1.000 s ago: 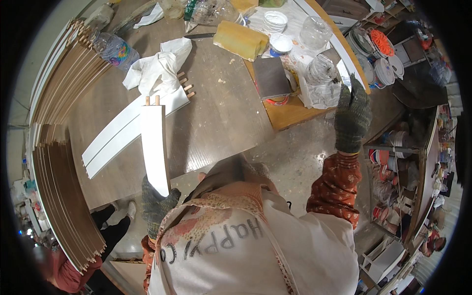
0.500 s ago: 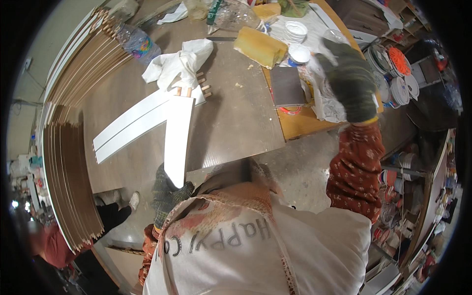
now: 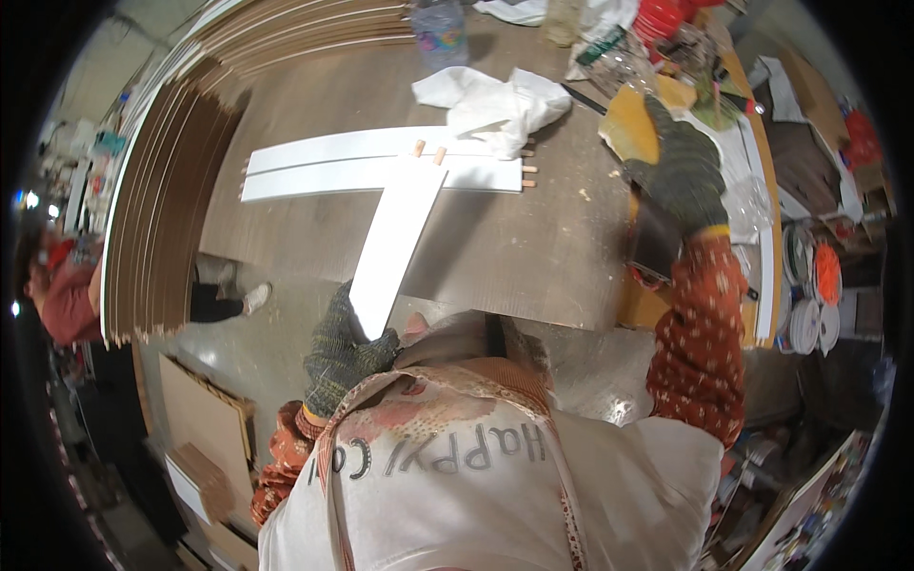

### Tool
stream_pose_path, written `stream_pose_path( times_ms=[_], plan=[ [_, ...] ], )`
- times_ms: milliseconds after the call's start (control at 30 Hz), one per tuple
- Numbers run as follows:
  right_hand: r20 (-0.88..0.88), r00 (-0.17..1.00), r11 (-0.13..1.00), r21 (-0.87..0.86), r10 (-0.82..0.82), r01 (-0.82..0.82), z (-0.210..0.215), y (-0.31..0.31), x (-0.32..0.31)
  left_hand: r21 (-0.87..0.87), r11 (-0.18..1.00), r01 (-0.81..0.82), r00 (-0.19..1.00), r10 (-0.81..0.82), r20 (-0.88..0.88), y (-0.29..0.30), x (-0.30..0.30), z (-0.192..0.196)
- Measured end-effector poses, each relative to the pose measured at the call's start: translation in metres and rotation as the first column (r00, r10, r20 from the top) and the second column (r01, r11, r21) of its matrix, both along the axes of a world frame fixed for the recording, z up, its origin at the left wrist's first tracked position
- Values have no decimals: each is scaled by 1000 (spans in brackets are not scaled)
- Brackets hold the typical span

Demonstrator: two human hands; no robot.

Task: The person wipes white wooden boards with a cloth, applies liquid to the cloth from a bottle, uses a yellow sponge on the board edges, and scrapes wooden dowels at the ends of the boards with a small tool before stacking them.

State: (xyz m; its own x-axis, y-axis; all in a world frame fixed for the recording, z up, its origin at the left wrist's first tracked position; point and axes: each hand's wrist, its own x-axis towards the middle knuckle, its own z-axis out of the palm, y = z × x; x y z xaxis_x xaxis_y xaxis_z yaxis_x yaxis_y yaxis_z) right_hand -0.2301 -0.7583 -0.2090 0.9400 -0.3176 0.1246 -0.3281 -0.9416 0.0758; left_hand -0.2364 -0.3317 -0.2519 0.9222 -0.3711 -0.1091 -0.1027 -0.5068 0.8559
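My left hand (image 3: 347, 347), in a dark knitted glove, grips the near end of a narrow white board (image 3: 395, 243). Two wooden dowels (image 3: 428, 152) stick out of that board's far end. Beneath and beyond it, two more white strips (image 3: 314, 171) lie side by side on the brown tabletop (image 3: 514, 252), with dowels at their ends. My right hand (image 3: 684, 176), gloved alike, has its fingers and thumb around the right side of a yellow sponge (image 3: 626, 126). A dark block (image 3: 655, 233) lies below this hand, partly covered by my forearm.
A crumpled white cloth (image 3: 500, 105) overlaps the flat strips. Behind it stands a clear plastic bottle (image 3: 438, 33). Many brown, white-edged boards (image 3: 171, 200) are stacked at the left. Buckets (image 3: 804, 324) stand on the right. Another person (image 3: 71, 295) is at far left.
My right hand has come in from the right onto the sponge, which now looks bent and tilted. The left hand still holds the white board. The whole view has turned.
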Motion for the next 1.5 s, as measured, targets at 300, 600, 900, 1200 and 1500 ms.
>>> stream_pose_path(
  times_ms=[300, 600, 900, 1200, 1500],
  plan=[
    [465, 653, 694, 107, 598, -712, -2, 166, -26, 44, 999, -2, 1000, 2, 6, 5, 7, -4],
    [601, 599, 783, -75, 529, -617, 6, 119, -15, 102, 994, 36, 988, -51, 149, 16, 10, -2],
    [488, 751, 874, -55, 445, -482, 3, 110, -10, 264, 964, -29, 975, -31, 218, 29, 16, 5],
    [489, 726, 860, -114, 484, -497, -5, 118, -12, 350, 934, -75, 944, -46, 326, 32, 11, 14],
    [449, 565, 667, -97, 692, -739, 29, 175, -6, 718, 646, -261, 791, -282, 542, 14, 10, 9]
  ],
)
